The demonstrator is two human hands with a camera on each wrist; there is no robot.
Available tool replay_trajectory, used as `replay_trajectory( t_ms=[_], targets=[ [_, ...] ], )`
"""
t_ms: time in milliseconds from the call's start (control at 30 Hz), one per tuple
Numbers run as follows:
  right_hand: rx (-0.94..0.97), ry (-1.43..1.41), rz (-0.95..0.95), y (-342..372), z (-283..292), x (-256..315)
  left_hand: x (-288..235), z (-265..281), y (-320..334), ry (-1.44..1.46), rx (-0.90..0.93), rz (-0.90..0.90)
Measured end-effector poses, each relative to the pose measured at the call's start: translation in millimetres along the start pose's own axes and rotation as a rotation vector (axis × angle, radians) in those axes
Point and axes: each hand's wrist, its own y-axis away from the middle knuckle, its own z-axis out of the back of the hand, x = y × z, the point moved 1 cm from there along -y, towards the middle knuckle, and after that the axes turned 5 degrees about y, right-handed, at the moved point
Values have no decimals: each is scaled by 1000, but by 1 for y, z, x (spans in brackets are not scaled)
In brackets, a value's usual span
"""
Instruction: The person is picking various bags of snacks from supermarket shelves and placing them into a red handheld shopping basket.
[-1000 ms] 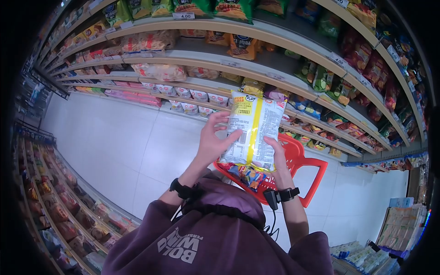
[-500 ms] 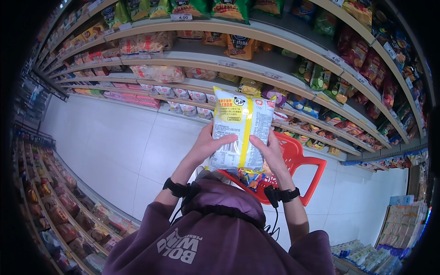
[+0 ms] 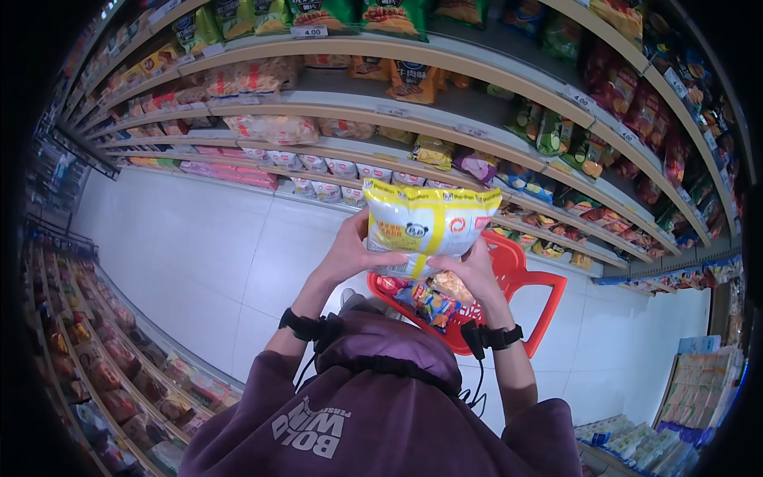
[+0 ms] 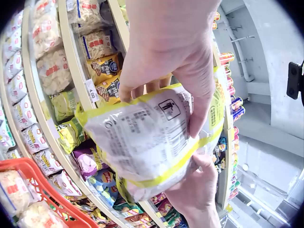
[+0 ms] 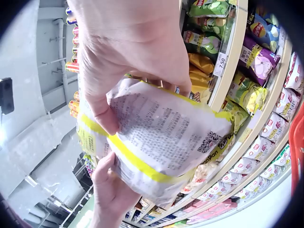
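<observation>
A puffy white and yellow snack bag (image 3: 429, 222) with a panda logo is held in front of the body, its top seam tilted up toward the head camera. My left hand (image 3: 348, 253) grips its left side, thumb across the printed back. On the opposite side my right hand (image 3: 477, 273) holds it the same way, the two thumbs nearly meeting. In the left wrist view, the barcode side of the bag (image 4: 142, 135) shows beneath the left thumb. Small print and a QR code cover the bag (image 5: 166, 123) in the right wrist view.
Below the bag is a red shopping basket (image 3: 548, 282) holding several packets, among them a blue snack packet (image 3: 433, 306). Curved shelves (image 3: 342, 99) of snacks run along the far side. Another stocked shelf (image 3: 103, 358) stands at left, with pale floor tiles (image 3: 207, 238) between.
The left hand, loosely spread beside the bag at first, has taken hold of its side. The bag moved left, then tipped so its top seam faces the head camera, uncovering more of the basket.
</observation>
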Motion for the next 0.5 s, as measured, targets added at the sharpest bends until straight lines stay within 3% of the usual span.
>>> replay_trajectory(
  t_ms=[33,100,133,200,400,467,500],
  targets=[
    [-34,-50,3,0,-2,3,-2,-3,-1,-5,-8,-14],
    [-103,-149,8,-3,-8,11,-4,-6,-5,92,-60,172],
    [-118,-114,-49,-4,-8,11,-4,-8,-7,140,-86,266],
    [-149,-44,-162,-7,-5,8,7,-10,-10,168,-106,276],
    [-200,548,57,-5,-7,-11,43,-9,-15,-27,-258,271],
    [-109,667,71,-1,-20,-20,47,-11,-10,-121,-284,273],
    [-89,703,68,0,-29,-21,49,-10,-8,2,-288,329]
  ],
)
